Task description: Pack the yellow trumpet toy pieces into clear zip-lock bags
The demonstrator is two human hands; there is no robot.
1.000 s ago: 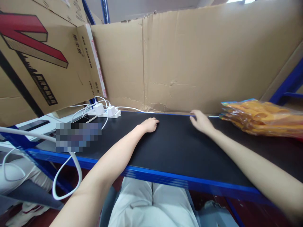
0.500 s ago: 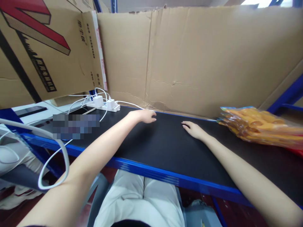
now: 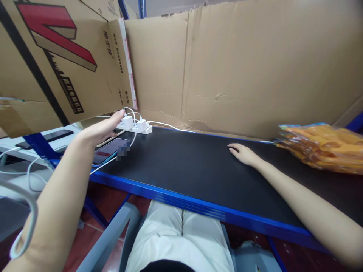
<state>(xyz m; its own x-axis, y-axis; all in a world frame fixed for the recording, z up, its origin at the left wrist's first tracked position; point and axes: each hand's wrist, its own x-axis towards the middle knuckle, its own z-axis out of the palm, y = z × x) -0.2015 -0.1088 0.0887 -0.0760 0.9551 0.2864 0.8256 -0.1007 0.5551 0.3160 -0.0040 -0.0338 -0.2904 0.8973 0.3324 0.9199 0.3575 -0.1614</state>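
- Smartphone lies on the black tabletop, near the left hand; whether this hand grasps something, I cannot tell.
- Right hand is at the tabletop, loosely extended, holding nothing.
- White chargers sit in the power strip.
- Orange bundle lies rightmost.

Black bench: middle stretch lay open from phone to right hand, with power strip and left hand crowding the far-left corner, cardboard panel barring the rear, bagged orange goods the right.
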